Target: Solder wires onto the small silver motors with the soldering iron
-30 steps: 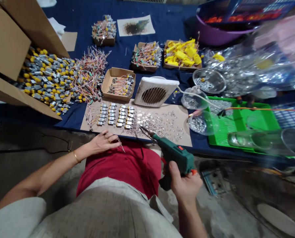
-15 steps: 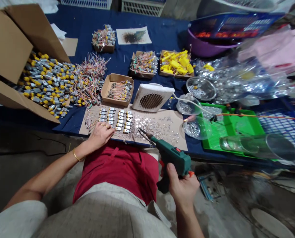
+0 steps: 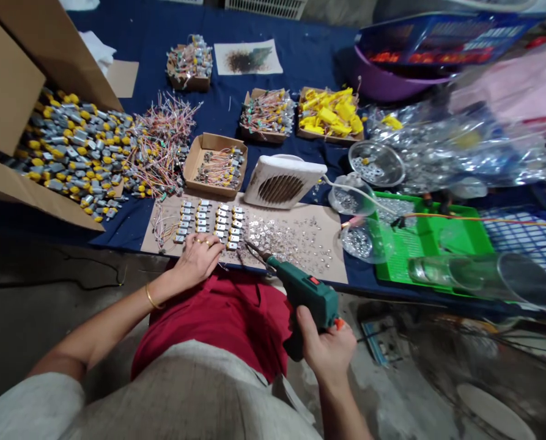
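Rows of small motors point(image 3: 219, 226) lie on a cardboard sheet point(image 3: 332, 232) at the table's front edge. My left hand point(image 3: 199, 260) rests at the front of these rows, fingers bent together over the lower motors; whatever is under the fingertips is too small to make out. My right hand point(image 3: 328, 345) is wrapped round the handle of a green soldering gun point(image 3: 312, 290). Its tip points left, close to the right-hand row. Small metal parts point(image 3: 291, 235) are scattered right of the motors. Loose wires point(image 3: 162, 229) lie at the sheet's left end.
A big carton point(image 3: 7, 85) spills motors at left. Behind the sheet stand a white vented fan point(image 3: 284, 181), a small box of wired parts point(image 3: 215, 143) and a box of yellow parts point(image 3: 330, 113). Right are clear bowls point(image 3: 357, 241), a green tray point(image 3: 460, 235) and an orange cord point(image 3: 483, 217).
My left hand has moved right along the front of the motors, uncovering the left rows. My right hand has shifted left with the soldering gun, its tip now nearer the motors.
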